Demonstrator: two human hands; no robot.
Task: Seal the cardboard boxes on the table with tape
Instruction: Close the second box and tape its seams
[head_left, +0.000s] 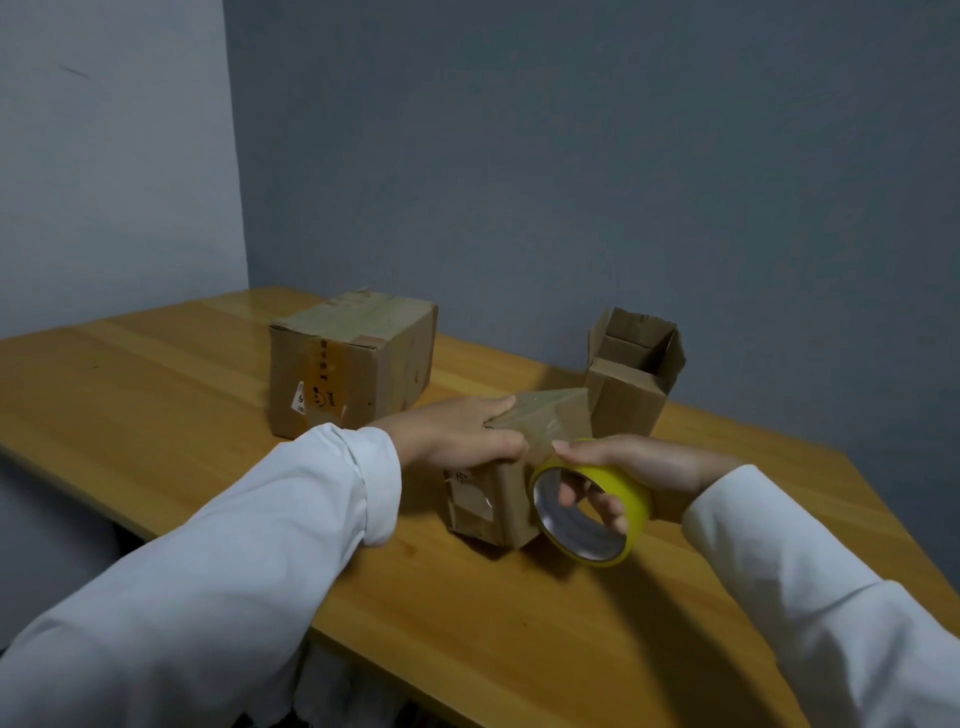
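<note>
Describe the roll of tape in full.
The tape roll is a wide ring with a yellow outer band and a shiny, silvery inner core. It is tilted, open side toward the camera, beside the small cardboard box, low over the wooden table. The right hand holds it, fingers through the core. Clear tape appears to run from it over the box top, where the left hand presses.

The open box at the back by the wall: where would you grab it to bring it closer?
Grip the open box by one upright side wall, coming down from above, thumb outside and fingers inside. Its flaps stand up and the mouth faces up, so the rim is free. Its near left corner looks crowded by the small box under the left hand.
</note>
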